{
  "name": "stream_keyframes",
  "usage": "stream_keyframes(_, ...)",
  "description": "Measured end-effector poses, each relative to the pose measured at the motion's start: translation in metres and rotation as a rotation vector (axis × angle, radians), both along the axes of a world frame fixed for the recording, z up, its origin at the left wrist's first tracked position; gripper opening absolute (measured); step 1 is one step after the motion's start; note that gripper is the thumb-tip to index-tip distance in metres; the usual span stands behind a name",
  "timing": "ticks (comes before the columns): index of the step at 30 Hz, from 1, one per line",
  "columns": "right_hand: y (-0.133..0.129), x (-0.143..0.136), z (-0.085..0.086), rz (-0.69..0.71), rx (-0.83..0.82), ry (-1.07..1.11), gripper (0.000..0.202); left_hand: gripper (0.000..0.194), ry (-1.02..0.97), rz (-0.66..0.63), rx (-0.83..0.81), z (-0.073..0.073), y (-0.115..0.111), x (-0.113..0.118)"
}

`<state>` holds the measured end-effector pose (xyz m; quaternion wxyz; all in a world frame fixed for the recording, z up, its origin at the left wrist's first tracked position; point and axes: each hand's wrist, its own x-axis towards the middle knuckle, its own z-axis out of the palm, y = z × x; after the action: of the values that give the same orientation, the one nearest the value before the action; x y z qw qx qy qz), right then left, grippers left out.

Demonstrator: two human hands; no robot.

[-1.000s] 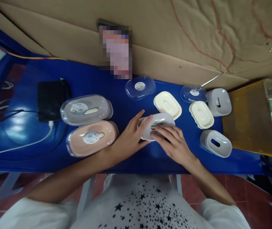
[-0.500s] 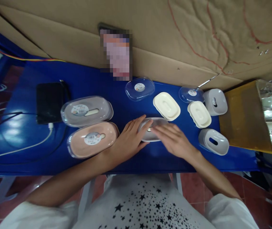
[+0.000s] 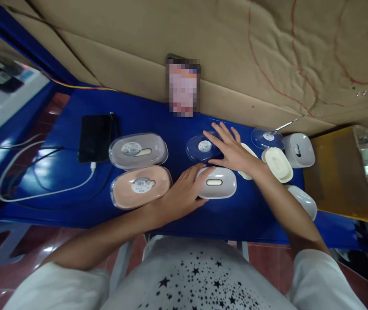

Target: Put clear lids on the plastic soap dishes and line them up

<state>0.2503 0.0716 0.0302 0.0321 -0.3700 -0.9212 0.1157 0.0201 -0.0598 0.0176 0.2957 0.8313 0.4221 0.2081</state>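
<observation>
A grey oval box (image 3: 223,189) with a slot in its top lies on the blue table, a cream piece showing in the slot. My left hand (image 3: 188,189) grips its left end between thumb and fingers. My right hand (image 3: 227,146), fingers spread, is over the right side of a clear lid (image 3: 200,148) with a round sticker; whether it touches the lid I cannot tell. Under my right wrist, a cream tray (image 3: 247,150) is partly hidden. Left of my left hand lie a lidded pink box (image 3: 129,193) and a lidded grey box (image 3: 127,150).
To the right are another cream tray (image 3: 279,165), a second clear lid (image 3: 261,137), two grey covers (image 3: 300,150) and a cardboard box (image 3: 339,172) with bagged items. A black device (image 3: 95,137) with cables lies left. A phone (image 3: 184,88) leans on the cardboard at the back.
My right hand has left the grey box and moved up to the clear lid, its fingers spreading. My left hand stays at the box's left end. The whole view has shifted somewhat.
</observation>
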Motion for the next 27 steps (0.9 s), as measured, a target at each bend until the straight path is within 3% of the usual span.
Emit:
stream_keyframes(3,0.010,0.004,0.010,0.003,-0.046,-0.010,0.087,0.097,-0.063,0.054,-0.041,-0.003,0.000,0.000)
stream_keyframes(5,0.009,0.011,0.022,-0.055,0.014,0.036,0.086,0.101,-0.086,0.067,-0.050,-0.006,0.001,0.000)
stream_keyframes(7,-0.004,0.024,0.036,-0.138,0.108,0.089,0.087,0.107,-0.108,0.084,-0.051,-0.010,0.002,0.001)
stream_keyframes(10,-0.048,0.048,0.046,-0.199,0.162,0.135,0.089,0.122,-0.142,0.127,-0.051,-0.020,0.003,0.003)
stream_keyframes(13,-0.097,0.059,0.036,-0.228,0.135,0.165,0.088,0.131,-0.172,0.136,-0.042,-0.028,0.005,0.005)
stream_keyframes(16,-0.126,0.052,0.018,-0.247,0.117,0.172,0.089,0.129,-0.197,0.116,-0.030,-0.033,0.007,0.005)
stream_keyframes(27,-0.132,0.038,-0.009,-0.196,0.129,0.190,0.092,0.113,-0.243,0.031,-0.013,-0.030,0.012,0.003)
